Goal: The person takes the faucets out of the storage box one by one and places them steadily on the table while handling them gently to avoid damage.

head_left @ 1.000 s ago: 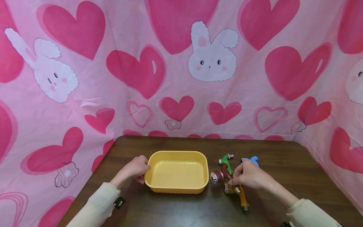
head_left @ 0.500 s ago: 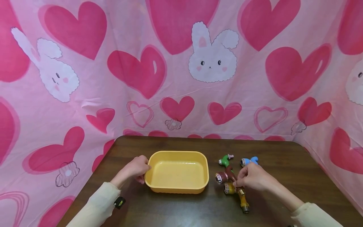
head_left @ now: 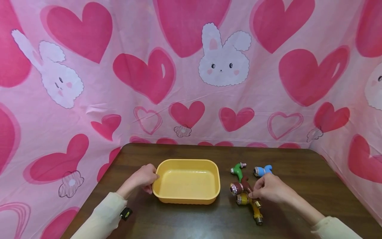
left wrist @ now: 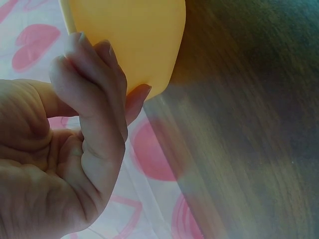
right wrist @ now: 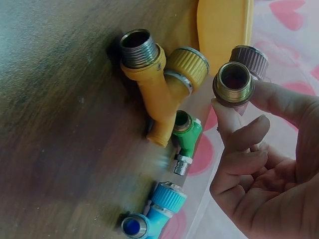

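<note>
My left hand (head_left: 143, 177) grips the left rim of a yellow plastic tray (head_left: 186, 200), thumb over the edge and fingers along its outer side. In the right wrist view my right hand (right wrist: 259, 169) pinches a brown faucet (right wrist: 251, 57) between thumb and fingers, its brass threaded end facing the camera. The brown faucet is raised off the table, above a yellow faucet (right wrist: 157, 97). A green faucet (head_left: 238, 171) lies behind it, and a blue faucet (head_left: 262, 170) lies just beyond my right hand.
A dark wooden table (head_left: 191, 225) carries everything. Pink cloth (head_left: 179, 83) with hearts and rabbits hangs around its back and sides. The faucets lie to the right of the tray.
My right hand has moved slightly right and toward me with the brown faucet, so more of the green and blue faucets shows. The left hand and tray hold still.
</note>
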Action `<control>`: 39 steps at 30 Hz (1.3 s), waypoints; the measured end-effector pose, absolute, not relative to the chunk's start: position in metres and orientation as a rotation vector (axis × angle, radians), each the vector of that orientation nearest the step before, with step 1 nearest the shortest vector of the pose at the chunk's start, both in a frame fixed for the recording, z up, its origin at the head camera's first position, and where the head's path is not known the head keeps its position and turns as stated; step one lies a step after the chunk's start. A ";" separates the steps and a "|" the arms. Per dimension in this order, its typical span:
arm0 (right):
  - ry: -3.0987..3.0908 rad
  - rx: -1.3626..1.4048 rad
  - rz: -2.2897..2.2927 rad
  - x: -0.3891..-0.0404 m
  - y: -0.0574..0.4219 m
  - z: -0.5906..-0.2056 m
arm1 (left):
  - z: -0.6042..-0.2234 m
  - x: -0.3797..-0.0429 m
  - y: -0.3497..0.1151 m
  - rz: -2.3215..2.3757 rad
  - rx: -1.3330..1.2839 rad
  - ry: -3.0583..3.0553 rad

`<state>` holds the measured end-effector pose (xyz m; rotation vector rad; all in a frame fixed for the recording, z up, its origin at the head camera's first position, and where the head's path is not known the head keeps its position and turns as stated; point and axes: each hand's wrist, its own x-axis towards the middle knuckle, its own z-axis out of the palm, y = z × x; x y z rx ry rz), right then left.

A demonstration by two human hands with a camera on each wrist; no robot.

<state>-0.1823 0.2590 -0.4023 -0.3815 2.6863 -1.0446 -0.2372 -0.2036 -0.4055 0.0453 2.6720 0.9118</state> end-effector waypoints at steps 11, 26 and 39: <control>2.667 -0.302 -1.072 -0.179 0.266 -0.407 | -0.406 -0.237 -0.204 0.924 0.041 2.674; 2.649 -0.276 -1.089 -0.174 0.287 -0.412 | -0.405 -0.237 -0.202 0.908 0.030 2.683; 2.666 -0.244 -1.089 -0.170 0.299 -0.418 | -0.408 -0.238 -0.203 0.893 0.032 2.696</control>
